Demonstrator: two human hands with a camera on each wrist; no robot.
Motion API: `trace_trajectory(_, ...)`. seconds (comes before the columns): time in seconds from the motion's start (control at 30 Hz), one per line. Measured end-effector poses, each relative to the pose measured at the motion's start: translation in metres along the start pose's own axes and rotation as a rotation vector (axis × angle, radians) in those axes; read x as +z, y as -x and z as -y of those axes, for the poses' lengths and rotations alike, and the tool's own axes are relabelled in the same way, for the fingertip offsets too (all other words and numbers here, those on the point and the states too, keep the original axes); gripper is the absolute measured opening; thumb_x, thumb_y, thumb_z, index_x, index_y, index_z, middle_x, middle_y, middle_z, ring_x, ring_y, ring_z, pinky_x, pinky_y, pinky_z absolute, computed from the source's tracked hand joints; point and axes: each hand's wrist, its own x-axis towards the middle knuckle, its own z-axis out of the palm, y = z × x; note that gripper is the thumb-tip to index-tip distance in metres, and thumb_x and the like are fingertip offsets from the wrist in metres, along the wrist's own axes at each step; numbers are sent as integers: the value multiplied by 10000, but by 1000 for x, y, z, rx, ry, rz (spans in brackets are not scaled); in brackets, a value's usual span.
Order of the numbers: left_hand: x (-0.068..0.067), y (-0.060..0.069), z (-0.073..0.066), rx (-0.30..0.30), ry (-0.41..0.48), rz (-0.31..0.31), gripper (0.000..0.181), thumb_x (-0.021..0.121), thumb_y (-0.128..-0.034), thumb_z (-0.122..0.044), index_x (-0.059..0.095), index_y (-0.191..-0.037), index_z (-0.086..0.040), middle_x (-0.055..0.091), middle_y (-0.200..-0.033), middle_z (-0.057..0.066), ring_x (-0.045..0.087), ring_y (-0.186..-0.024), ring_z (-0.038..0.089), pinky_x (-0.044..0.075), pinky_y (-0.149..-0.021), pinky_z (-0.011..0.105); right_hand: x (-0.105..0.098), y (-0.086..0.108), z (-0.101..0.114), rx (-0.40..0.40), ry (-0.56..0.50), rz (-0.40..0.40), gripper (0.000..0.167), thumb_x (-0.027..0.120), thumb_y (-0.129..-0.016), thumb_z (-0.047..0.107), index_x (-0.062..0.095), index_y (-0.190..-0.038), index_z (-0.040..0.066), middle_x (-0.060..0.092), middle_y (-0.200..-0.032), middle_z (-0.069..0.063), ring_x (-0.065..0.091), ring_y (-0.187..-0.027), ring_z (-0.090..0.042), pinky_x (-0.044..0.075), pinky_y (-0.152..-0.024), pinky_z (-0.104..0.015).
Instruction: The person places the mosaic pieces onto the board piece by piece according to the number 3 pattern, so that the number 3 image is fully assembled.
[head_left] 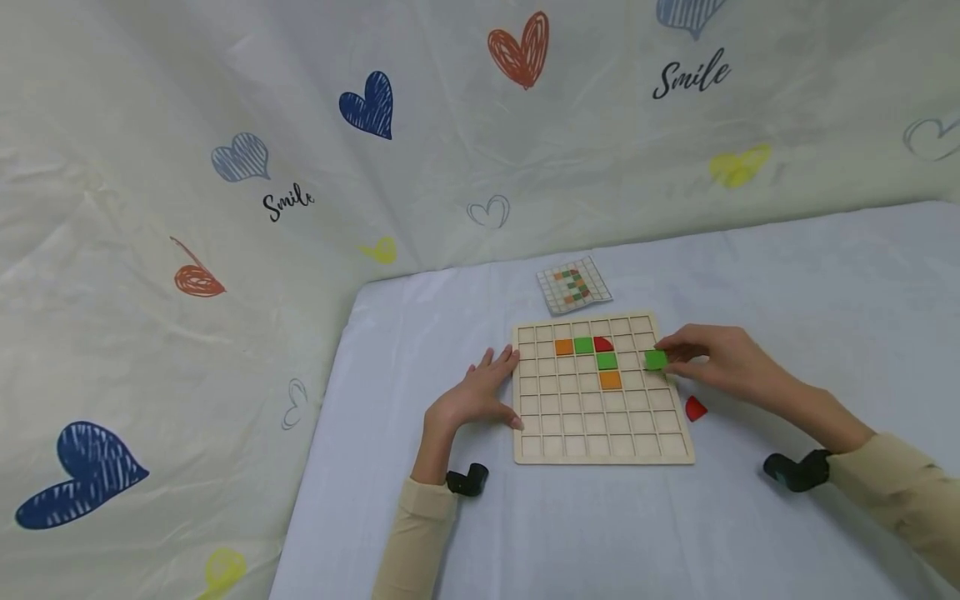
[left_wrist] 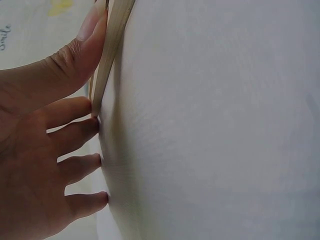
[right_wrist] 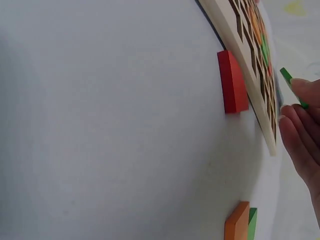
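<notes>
A wooden grid board (head_left: 556,448) lies on the white cloth. Two orange squares, two green squares and a red quarter-round piece (head_left: 602,343) sit in its upper cells. My right hand (head_left: 723,357) pinches a green square tile (head_left: 656,360) between thumb and fingers, above the board's right edge. In the right wrist view the same tile (right_wrist: 286,76) appears edge-on, held off the board. My left hand (head_left: 477,393) has its fingers spread, with fingertips and thumb touching the board's left edge (left_wrist: 111,55).
Behind the board lies a small pattern card (head_left: 552,292) printed with a coloured grid. A loose red quarter-round piece (head_left: 695,408) rests by the board's right side. An orange piece (right_wrist: 237,223) and a green piece (right_wrist: 252,223) lie farther off in the right wrist view.
</notes>
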Motion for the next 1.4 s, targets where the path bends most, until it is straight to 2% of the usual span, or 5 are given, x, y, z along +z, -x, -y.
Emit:
trace_trajectory(0.23,0,-1,1,-10,-5,-1,1135,907,-786,-243,187,-1658,-145,74,-1735,0,-54,-1610,262,24,-1305,505,7,-7,9,-95,-3,-22,287,870,-781,45,782,-1055,53,743,-930,49,608,-785,-5,594,-721,-254)
trace_trajectory(0.5,1,-1,0,-10,1,1,1137,907,-786,-248,186,-1660,-154,75,-1737,-6,-57,-1611,255,20,-1307,496,16,-15,20,-60,-19,60,277,852,-814,69,776,-1080,52,745,-969,25,641,-836,-150,579,-740,-292)
trace_trajectory(0.77,0,-1,-1,-17,-8,3,1140,908,-786,-259,184,-1661,-155,76,-1737,-2,-53,-1611,259,26,-1306,502,26,-22,37,-31,-71,138,256,842,-833,92,782,-1073,28,725,-956,20,649,-871,-158,576,-752,-280)
trace_trajectory(1.1,0,-1,0,-12,1,5,1145,912,-780,-254,186,-1659,-149,78,-1736,1,-52,-1611,258,27,-1306,502,41,-33,47,-96,-32,153,224,863,-821,129,790,-1010,34,718,-910,5,609,-818,-164,512,-701,-280)
trace_trajectory(1.4,1,-3,2,-12,-7,6,1150,914,-777,-261,185,-1661,-159,77,-1736,-4,-52,-1611,252,28,-1307,498,54,-41,54,-72,18,203,229,848,-843,152,786,-1039,52,704,-957,0,582,-857,-154,522,-782,-355)
